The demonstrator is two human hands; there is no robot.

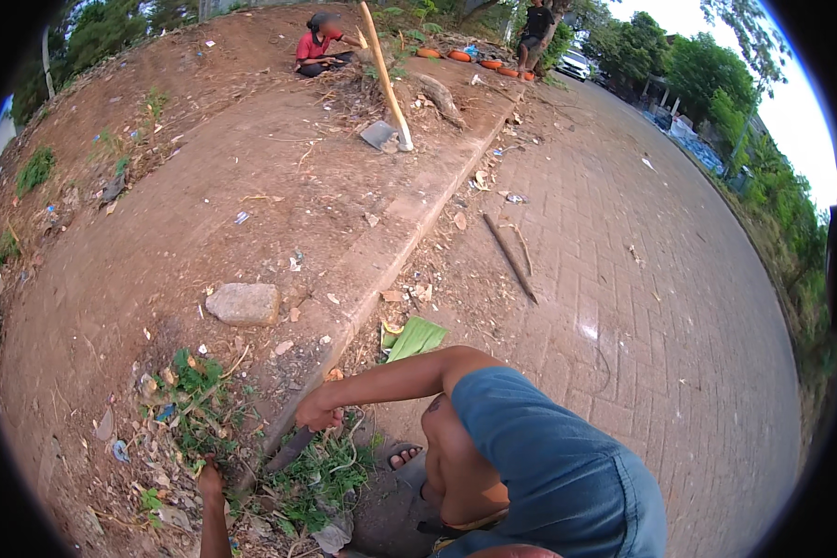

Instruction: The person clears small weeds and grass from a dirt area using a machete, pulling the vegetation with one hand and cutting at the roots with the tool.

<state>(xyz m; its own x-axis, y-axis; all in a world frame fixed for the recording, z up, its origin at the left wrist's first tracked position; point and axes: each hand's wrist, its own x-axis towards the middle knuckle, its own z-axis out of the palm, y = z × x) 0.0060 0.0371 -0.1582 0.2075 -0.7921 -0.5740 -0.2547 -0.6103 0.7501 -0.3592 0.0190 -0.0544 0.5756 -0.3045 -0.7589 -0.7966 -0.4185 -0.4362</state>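
Observation:
My right hand (318, 409) is closed round the handle of a large knife with a broad, dark blade (291, 450). The blade slants down to the left over the curb edge, beside a clump of cut-looking green weeds (330, 476) by my foot. Lower left, my left hand (211, 477) reaches into the weeds (195, 374) growing in the litter-strewn dirt. Its fingers look closed on the stems, though leaves and shadow partly hide them.
A stone (243, 304) lies on the dirt, left of the concrete curb (409, 244). On the paving are a green leaf piece (416, 338) and a pointed wooden stick (510, 259). Farther off stand a long-handled hoe (388, 88), a seated person (321, 46) and a standing person (535, 28).

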